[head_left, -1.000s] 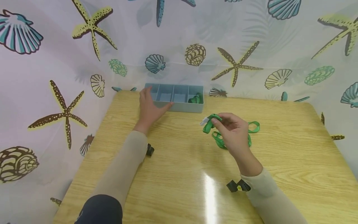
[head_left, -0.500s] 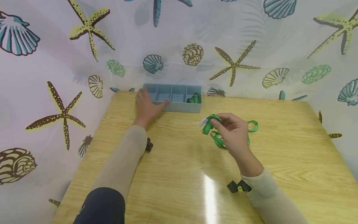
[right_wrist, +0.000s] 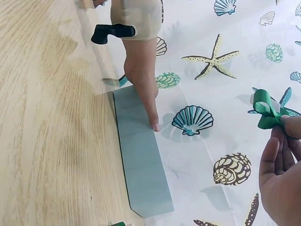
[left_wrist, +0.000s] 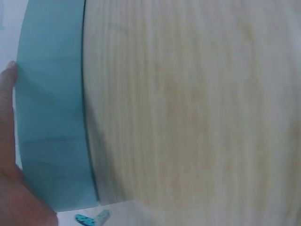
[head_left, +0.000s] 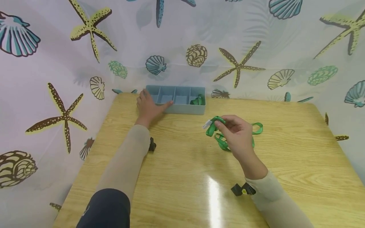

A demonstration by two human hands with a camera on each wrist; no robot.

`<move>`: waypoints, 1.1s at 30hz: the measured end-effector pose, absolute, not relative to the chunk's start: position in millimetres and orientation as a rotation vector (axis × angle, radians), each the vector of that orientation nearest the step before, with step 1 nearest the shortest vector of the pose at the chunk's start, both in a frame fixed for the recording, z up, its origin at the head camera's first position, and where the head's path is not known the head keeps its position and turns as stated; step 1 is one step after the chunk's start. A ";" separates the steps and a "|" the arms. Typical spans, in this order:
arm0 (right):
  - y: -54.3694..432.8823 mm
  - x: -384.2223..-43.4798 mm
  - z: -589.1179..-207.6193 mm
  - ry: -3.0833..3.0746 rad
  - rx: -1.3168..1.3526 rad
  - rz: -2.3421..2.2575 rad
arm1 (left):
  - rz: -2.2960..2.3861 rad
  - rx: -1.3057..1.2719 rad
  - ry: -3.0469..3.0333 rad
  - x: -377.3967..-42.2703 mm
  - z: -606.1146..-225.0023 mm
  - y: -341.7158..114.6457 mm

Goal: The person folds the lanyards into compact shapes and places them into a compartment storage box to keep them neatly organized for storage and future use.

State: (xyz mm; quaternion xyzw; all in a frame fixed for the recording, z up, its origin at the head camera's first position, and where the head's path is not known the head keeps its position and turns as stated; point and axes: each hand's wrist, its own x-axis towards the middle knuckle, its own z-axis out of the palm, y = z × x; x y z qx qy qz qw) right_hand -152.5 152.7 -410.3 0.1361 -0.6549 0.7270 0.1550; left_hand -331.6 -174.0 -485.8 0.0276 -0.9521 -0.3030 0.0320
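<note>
Over the wooden desk (head_left: 176,171), the right grip (head_left: 239,133) pinches a looped green ribbon (right_wrist: 262,100); it looks light and limp to me, best held by its folds. The left grip (head_left: 149,109) spreads wide against the divided box (head_left: 185,109).

Head view: bright, fairly even lt; white glare streak (head_left: 214,202) on counter (head_left: 176,158), btm ctr; shadows soft, faint. L wrist view: hazy, washed out, a bit blurry; box (left_wrist: 51,108) edge bows w/ lens distortion, grey shadow (left_wrist: 106,169) alongside. R wrist view: crisper, patterned cloth (right_wrist: 197,28) v. bright.
</note>
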 end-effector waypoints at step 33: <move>112.1 -260.4 -430.8 -1.916 0.146 1.939 | -0.802 0.103 -3.014 -337.2 -484.1 -174.3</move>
